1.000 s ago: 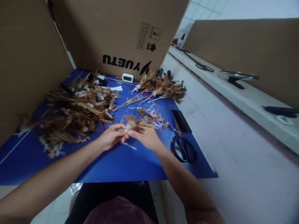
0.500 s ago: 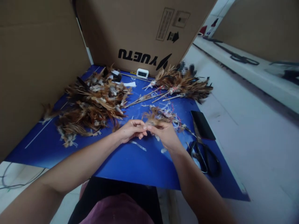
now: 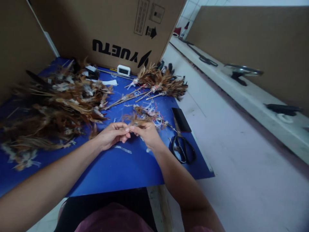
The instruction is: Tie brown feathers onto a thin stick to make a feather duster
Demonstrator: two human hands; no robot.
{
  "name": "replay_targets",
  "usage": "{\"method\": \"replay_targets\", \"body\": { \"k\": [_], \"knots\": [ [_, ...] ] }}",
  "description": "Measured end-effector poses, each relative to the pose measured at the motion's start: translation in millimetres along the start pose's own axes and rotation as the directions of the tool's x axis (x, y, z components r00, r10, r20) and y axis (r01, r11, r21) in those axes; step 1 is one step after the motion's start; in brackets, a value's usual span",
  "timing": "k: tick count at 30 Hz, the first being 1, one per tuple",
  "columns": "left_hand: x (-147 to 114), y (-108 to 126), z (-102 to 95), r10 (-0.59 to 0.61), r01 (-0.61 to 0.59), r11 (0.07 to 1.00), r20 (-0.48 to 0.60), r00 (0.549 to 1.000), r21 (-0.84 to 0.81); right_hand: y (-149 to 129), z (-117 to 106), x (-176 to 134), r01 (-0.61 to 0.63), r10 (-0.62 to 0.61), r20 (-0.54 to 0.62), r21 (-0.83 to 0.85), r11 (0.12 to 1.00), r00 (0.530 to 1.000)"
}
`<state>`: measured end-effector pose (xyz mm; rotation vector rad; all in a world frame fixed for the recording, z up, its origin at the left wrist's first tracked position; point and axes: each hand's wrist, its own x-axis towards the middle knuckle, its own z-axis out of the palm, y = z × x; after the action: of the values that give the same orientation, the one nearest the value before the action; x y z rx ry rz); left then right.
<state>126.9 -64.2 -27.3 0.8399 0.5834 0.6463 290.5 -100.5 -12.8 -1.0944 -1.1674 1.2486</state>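
Observation:
Both hands meet over the middle of a blue tabletop (image 3: 106,177), fingertips touching. My right hand (image 3: 148,133) is closed in a pinch on a small tuft of brown feathers (image 3: 135,119), which fans out above its fingers. My left hand (image 3: 112,135) is closed too, thumb and forefinger pinched at the base of that tuft; whatever lies between them is too small to make out. Behind the right hand lies a tangle of clear and red strips (image 3: 158,120). A clear strip (image 3: 123,149) rests on the table just below the left hand.
Brown feather bunches (image 3: 70,103) cover the left side. Feather bundles on sticks (image 3: 164,84) lie at the back, near a small white digital clock (image 3: 123,70). Black-handled scissors (image 3: 182,149) and a dark flat object (image 3: 181,120) are at right. A cardboard box (image 3: 79,25) stands behind.
The camera view has turned to the right, so the table and everything on it sit further left. My hands stay pinched together at the feather tuft, with little other movement visible.

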Motion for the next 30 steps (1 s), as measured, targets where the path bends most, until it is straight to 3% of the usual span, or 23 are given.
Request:
{"method": "replay_targets", "body": {
  "k": [12,17,19,21,24,26,30],
  "knots": [
    [-0.7,4.0,-2.6,-0.043,0.042,0.999,0.066,0.997,0.016,-0.7,-1.4,0.0,0.023,-0.020,0.048,-0.054,0.998,0.999],
    [-0.4,4.1,-1.9,0.008,-0.008,1.000,-0.001,1.000,0.005,-9.1,-11.4,1.9,0.015,-0.013,0.016,-0.109,0.994,1.000],
    [-0.4,5.7,-1.6,0.039,-0.040,0.999,-0.036,0.999,-0.016,-15.6,-23.6,3.0,0.030,-0.040,-0.040,-0.234,0.972,0.998],
    [-0.4,7.8,-1.2,0.086,-0.089,0.995,-0.065,0.994,-0.046,-21.7,-36.8,3.3,0.059,-0.106,-0.077,-0.462,0.885,0.991],
    [0.0,10.6,-0.1,0.157,-0.171,0.979,-0.119,0.980,-0.109,-26.4,-49.1,1.7,0.112,-0.176,-0.003,-0.763,0.637,0.984],
    [0.2,11.7,0.8,0.186,-0.210,0.967,-0.160,0.969,-0.145,-25.4,-50.3,0.4,0.149,-0.174,0.067,-0.843,0.517,0.982],
    [0.2,12.0,1.3,0.202,-0.233,0.959,-0.187,0.961,-0.161,-15.2,-44.6,0.0,0.209,-0.169,0.149,-0.881,0.425,0.974]
  ]
}}
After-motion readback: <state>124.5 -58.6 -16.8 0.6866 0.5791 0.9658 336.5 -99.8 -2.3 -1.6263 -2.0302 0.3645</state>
